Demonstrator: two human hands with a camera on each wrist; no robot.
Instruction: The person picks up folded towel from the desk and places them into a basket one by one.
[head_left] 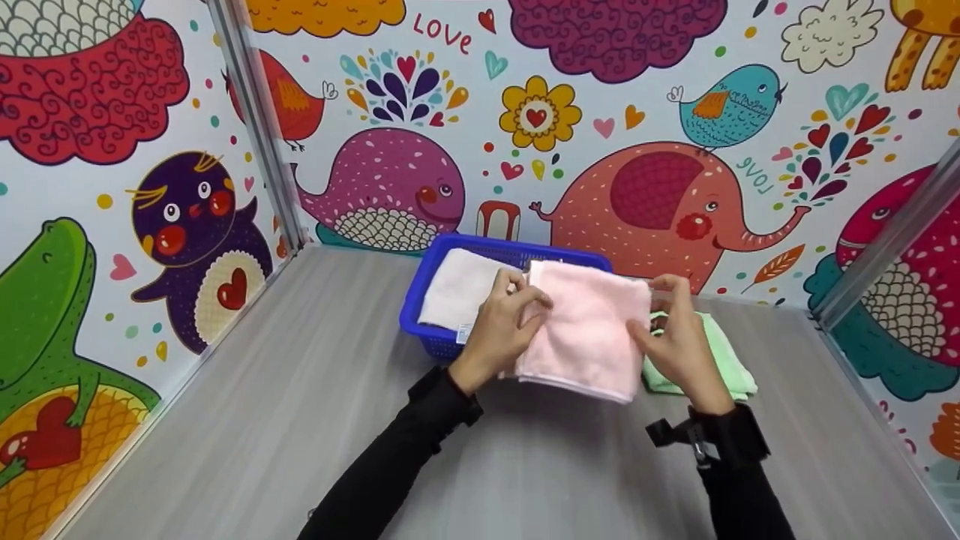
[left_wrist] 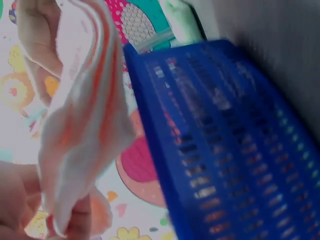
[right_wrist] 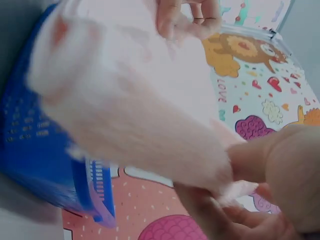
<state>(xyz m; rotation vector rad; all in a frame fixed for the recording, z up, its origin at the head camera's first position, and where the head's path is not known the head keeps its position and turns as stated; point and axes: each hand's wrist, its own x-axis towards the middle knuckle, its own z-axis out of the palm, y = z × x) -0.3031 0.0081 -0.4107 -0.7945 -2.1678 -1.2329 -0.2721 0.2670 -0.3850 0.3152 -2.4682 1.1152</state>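
A folded pink towel point(head_left: 589, 326) hangs between both hands, in front of and partly over a blue plastic basket point(head_left: 420, 300). My left hand point(head_left: 501, 324) pinches its left edge with thumb and fingers. At the right edge, my right hand point(head_left: 679, 337) grips the towel between thumb and fingers, as the right wrist view also shows. Several folded layers of the towel point(left_wrist: 87, 110) show edge-on in the left wrist view. Inside the basket lies a whitish-pink folded towel point(head_left: 465, 289) with a small white label. The towel in hand hides the basket's right part.
A light green folded cloth point(head_left: 724, 360) lies on the grey table point(head_left: 300, 390) right of the basket, partly behind the right hand. Panels with cartoon animals point(head_left: 645, 210) close off the back and sides, joined by metal corner posts point(head_left: 259, 112).
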